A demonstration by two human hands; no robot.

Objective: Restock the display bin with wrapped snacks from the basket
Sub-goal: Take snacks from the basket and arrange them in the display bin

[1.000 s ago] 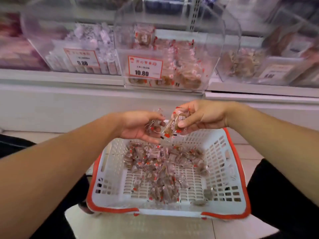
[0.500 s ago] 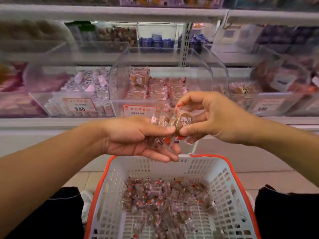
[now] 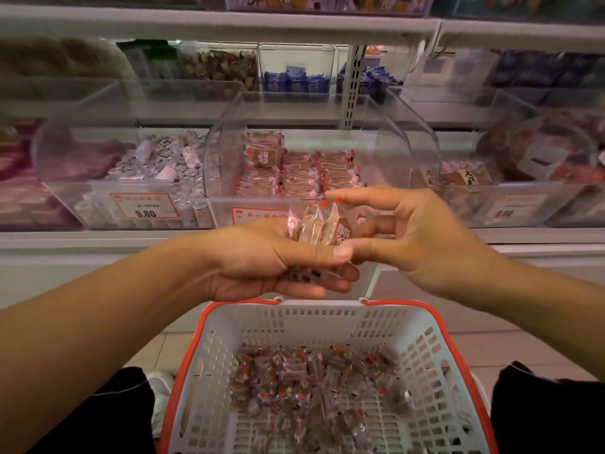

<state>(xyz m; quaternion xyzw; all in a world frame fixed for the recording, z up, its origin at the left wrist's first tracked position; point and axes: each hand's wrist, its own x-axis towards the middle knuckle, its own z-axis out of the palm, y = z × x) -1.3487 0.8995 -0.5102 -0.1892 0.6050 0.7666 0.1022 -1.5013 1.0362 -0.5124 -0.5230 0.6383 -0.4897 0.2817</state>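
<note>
Right hand (image 3: 422,244) now open, perhaps touching snacks (image 3: 319,229)

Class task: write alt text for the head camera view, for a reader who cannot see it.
A person's left hand grips a small stack of wrapped snacks while the open right hand reaches toward them, in front of a clear display bin partly stocked with the same snacks. Below sits a white basket with an orange rim, holding many more.

White metal shelving (image 3: 229,24) fills the upper half, a slotted upright post (image 3: 352,86) at 12 o'clock. Clear neighbouring bins (image 3: 98,165) of wrapped sweets sit at 10 and 2 o'clock, price tags (image 3: 144,204) on front. Pale floor tiles (image 3: 491,352) show at 4 o'clock; the light is dim and purplish
</note>
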